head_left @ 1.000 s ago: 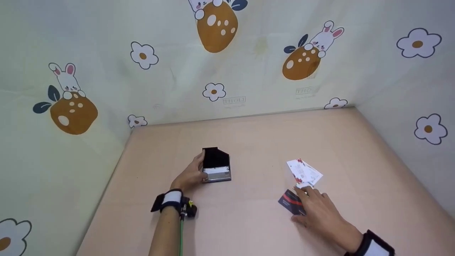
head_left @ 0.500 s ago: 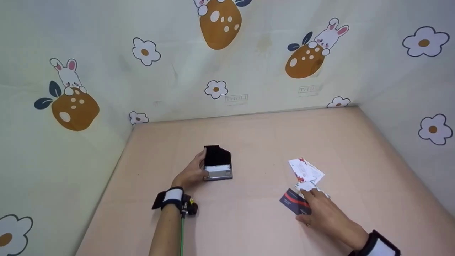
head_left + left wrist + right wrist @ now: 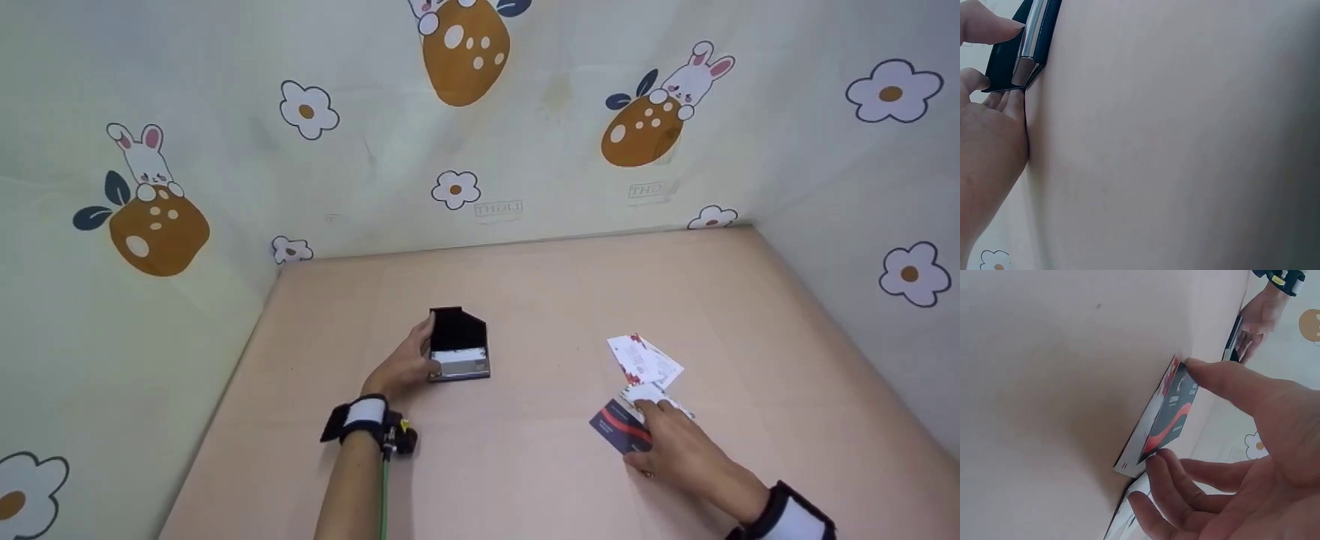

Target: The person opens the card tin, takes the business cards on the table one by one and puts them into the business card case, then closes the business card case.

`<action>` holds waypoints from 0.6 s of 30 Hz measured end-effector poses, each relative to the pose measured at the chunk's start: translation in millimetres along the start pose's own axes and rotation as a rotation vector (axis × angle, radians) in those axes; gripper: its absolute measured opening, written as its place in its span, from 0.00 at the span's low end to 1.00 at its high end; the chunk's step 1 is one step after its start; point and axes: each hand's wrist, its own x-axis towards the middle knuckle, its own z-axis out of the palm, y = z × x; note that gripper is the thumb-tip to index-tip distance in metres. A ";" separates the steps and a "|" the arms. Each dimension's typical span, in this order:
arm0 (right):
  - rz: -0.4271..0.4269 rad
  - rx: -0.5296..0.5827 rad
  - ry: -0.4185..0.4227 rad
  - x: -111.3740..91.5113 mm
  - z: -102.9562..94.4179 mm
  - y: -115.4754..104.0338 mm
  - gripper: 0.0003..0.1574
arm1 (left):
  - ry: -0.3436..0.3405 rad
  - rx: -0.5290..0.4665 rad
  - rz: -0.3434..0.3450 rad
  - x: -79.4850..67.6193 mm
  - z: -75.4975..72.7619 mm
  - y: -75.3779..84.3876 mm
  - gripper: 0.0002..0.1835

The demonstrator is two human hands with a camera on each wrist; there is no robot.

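Observation:
My left hand (image 3: 403, 373) grips the left side of a business card case (image 3: 459, 330), its thumb at the metal front part and its fingers behind the black flap. The case's flap stands open, and white shows in its silver pocket. In the left wrist view the case (image 3: 1030, 39) appears edge-on. My right hand (image 3: 680, 450) pinches a dark business card with a red stripe (image 3: 619, 426) between thumb and fingertips at opposite edges. Under that card, a white card edge shows in the right wrist view. A white card (image 3: 649, 391) lies partly beneath the right fingers.
Two overlapping white cards with red floral print (image 3: 645, 360) lie just beyond the right hand. The pinkish tabletop (image 3: 510, 465) meets patterned sheet walls (image 3: 360, 172) at the back and sides. A green cable (image 3: 384, 487) runs along the left forearm.
My right fingers have drawn back slightly to the right and settled on the dark card's edges, showing more of the white card. The left hand keeps its hold on the case.

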 end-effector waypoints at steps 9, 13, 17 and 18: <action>0.001 0.103 0.000 -0.8 0.1 -9.7 0.47 | -0.013 0.005 -0.008 -1.4 0.9 -2.1 0.57; 0.004 0.207 0.001 -3.2 0.6 -17.4 0.41 | -0.011 -0.002 -0.006 -2.1 0.7 -1.3 0.57; -0.020 0.267 -0.010 -6.3 1.5 -24.3 0.39 | -0.008 0.001 -0.006 -2.1 -0.1 0.8 0.57; -0.044 0.271 -0.008 -7.0 1.9 -25.4 0.38 | -0.008 0.001 -0.003 -1.9 -0.3 1.0 0.57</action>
